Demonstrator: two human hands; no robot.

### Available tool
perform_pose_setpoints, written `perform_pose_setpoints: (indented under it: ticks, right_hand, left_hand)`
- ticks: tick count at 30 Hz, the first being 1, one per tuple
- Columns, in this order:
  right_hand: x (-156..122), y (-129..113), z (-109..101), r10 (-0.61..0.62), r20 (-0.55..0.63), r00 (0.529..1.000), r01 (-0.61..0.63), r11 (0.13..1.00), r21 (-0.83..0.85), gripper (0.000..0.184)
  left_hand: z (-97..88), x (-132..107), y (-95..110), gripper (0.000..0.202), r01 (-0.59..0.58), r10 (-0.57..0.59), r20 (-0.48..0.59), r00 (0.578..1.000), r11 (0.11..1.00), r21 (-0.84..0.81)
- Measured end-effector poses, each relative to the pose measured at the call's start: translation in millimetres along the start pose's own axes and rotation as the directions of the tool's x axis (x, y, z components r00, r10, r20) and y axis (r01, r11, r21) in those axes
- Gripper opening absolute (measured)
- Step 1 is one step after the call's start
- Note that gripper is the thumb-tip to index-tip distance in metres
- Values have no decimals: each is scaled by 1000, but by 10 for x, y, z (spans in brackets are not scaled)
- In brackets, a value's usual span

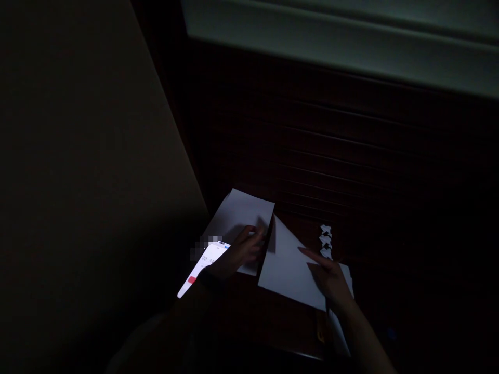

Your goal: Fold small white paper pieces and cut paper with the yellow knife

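The right paper [288, 272] is seemingly steadied by the right hand [332, 283], fingers spread; the left hand [240, 251], fingers curled, pinch unclear, is held over the left sheet [244, 206].

White paper [290, 275], red button [192, 280], apparently brownish table [265, 314]

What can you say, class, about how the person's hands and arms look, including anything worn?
The left hand and right hand are without gloves. A dark band circles the left wrist; its type is unclear. No sleeve shows on the right forearm.
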State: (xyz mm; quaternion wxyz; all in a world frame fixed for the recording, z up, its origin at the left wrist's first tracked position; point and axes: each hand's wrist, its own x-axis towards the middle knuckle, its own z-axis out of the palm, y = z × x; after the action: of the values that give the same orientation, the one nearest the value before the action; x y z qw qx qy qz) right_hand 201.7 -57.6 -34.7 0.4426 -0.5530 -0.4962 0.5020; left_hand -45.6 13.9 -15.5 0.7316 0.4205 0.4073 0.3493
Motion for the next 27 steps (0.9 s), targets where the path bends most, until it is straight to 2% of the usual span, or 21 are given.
perform_pose_setpoints:
  ticks: [2, 4, 7, 10, 12, 13, 14, 16, 18, 21, 24, 27]
  right_hand:
    - [-6, 14, 141, -123, 5, 992, 123, 991, -57, 33]
    - [-21, 22, 272, -201, 38, 979, 204, 973, -105, 34]
    - [-61, -9, 401, -229, 79, 970, 236, 967, -97, 36]
    - [-115, -123, 421, -139, 197, 970, 124, 988, 88, 38]
    - [-144, -217, 402, -55, 350, 935, -40, 965, 259, 53]
    - [-153, -253, 397, -37, 361, 932, -94, 936, 339, 61]
    - [-156, -276, 399, -18, 314, 949, -117, 907, 405, 67]
    - [-151, -274, 435, 53, 137, 989, -112, 877, 468, 66]
    - [-140, -224, 502, 151, 10, 988, -139, 880, 454, 60]
    - [-138, -139, 614, 181, -21, 983, -157, 902, 401, 56]
    - [-153, -98, 695, 127, -67, 990, -97, 935, 340, 50]
    - [-163, -79, 739, 125, -130, 984, -76, 940, 332, 47]
  left_hand:
    - [53, -22, -34, 36, 8, -8, 8, 1000, 998, 64]
    - [88, -38, -67, 36, -35, 32, 23, 999, 991, 132]
    - [88, -12, -124, 33, -129, 133, -3, 991, 963, 235]
    - [47, 59, -178, 32, -171, 214, -118, 970, 940, 295]
    - [37, 97, -199, 31, -180, 236, -151, 960, 933, 313]
    - [45, 105, -205, 30, -186, 244, -150, 958, 928, 324]
    - [63, 106, -211, 29, -194, 249, -131, 959, 922, 336]
    - [126, 88, -231, 26, -222, 260, -65, 963, 909, 352]
    - [204, 60, -273, 23, -246, 250, 34, 968, 906, 344]
    - [295, 26, -360, 24, -284, 280, 65, 958, 892, 353]
    - [329, 13, -422, 41, -308, 325, 28, 945, 860, 407]
    - [343, -1, -422, 37, -332, 351, 47, 935, 824, 460]
